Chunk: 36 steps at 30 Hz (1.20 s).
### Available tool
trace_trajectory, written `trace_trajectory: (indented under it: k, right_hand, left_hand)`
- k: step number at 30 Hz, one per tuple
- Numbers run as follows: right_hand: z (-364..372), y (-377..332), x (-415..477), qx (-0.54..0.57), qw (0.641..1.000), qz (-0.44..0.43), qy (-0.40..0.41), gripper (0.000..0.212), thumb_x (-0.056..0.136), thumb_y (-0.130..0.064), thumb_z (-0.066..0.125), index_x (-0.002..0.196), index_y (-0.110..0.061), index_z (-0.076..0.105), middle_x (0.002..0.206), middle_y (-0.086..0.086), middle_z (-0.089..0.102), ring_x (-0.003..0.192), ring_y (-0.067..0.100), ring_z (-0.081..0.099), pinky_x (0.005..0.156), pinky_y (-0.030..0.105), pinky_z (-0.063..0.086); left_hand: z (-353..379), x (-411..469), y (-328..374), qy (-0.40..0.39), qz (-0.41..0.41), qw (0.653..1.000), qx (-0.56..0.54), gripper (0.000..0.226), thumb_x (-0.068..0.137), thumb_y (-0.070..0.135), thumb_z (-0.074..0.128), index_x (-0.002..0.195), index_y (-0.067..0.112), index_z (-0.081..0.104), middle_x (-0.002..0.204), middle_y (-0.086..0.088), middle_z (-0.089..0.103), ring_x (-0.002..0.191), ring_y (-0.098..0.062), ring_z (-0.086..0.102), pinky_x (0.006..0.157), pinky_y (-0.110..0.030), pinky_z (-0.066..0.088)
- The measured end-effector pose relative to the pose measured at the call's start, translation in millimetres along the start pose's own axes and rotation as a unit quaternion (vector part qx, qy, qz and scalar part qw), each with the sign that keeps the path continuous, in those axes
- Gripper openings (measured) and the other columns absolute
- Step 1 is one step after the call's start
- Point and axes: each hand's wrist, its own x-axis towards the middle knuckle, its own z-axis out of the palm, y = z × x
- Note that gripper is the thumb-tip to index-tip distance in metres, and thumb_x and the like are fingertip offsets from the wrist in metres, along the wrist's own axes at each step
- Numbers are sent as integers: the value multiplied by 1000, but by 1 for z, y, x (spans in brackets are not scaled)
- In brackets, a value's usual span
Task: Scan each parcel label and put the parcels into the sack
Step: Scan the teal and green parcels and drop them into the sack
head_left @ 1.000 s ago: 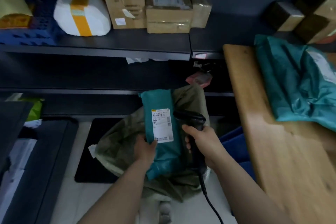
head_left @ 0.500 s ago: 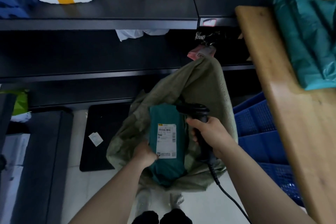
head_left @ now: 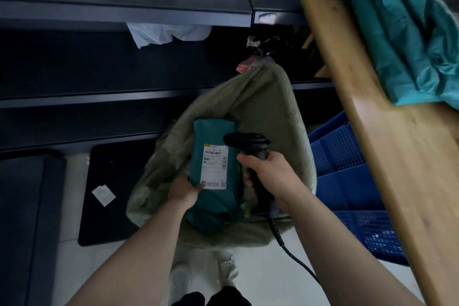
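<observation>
A teal parcel [head_left: 216,136] with a white label [head_left: 215,166] hangs in the mouth of the olive-green sack [head_left: 270,104] on the floor. My left hand [head_left: 183,190] grips the parcel's lower left edge, thumb at the label's bottom corner. My right hand [head_left: 270,176] holds a black corded barcode scanner [head_left: 248,143], its head right beside the label's upper right. The parcel's lower end is inside the sack opening. More teal parcels [head_left: 407,40] lie piled on the wooden table [head_left: 397,156] at the right.
Dark shelves [head_left: 124,7] run across the back with cardboard boxes and a white wrapped parcel on top. Blue plastic crates [head_left: 347,181] sit under the table beside the sack. A black mat [head_left: 109,194] with a small white packet lies on the floor at left.
The parcel has gone down from in front of the sack into its mouth, my left hand with it. My right hand with the scanner stays beside the label. My view tilted downward.
</observation>
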Motion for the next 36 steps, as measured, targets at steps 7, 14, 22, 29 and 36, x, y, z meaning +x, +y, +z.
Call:
trace_trajectory:
  k: [7,14,22,29,36]
  right_hand:
    - [-10,-30,-62,12,999,-18,28,24,89,-23,70,71,-11,59,55,3,57,45,14,51,46,28,43]
    - [-82,-62,-165,-56,990,-86,93,32,90,-23,69,66,-8,54,53,4,54,43,16,47,43,24,40]
    - [-215,-51,-266,-35,983,-99,153,23,87,-26,69,72,-12,60,54,3,59,42,15,50,43,24,42]
    - [-337,-19,-306,60,983,-105,140,17,87,-23,70,81,-11,61,57,4,57,44,16,49,44,26,41]
    - [-427,-29,-298,119,973,-119,156,20,91,-18,66,78,-6,56,60,10,54,47,21,47,47,28,41]
  left_hand:
    - [-49,-81,33,73,137,982,110,36,95,33,55,126,15,57,124,-4,64,112,-22,60,77,-24,42]
    - [-76,-201,127,107,332,910,226,35,97,31,50,126,11,58,122,-6,62,106,-21,60,89,-39,51]
    - [-16,-313,245,127,476,821,289,37,97,36,50,126,16,59,118,-3,62,106,-21,59,86,-39,51]
    - [92,-376,315,172,499,778,339,38,96,41,48,122,18,62,118,-2,65,108,-22,59,87,-37,50]
    - [159,-397,369,190,461,798,338,39,95,44,48,125,22,59,124,0,62,112,-22,58,85,-36,50]
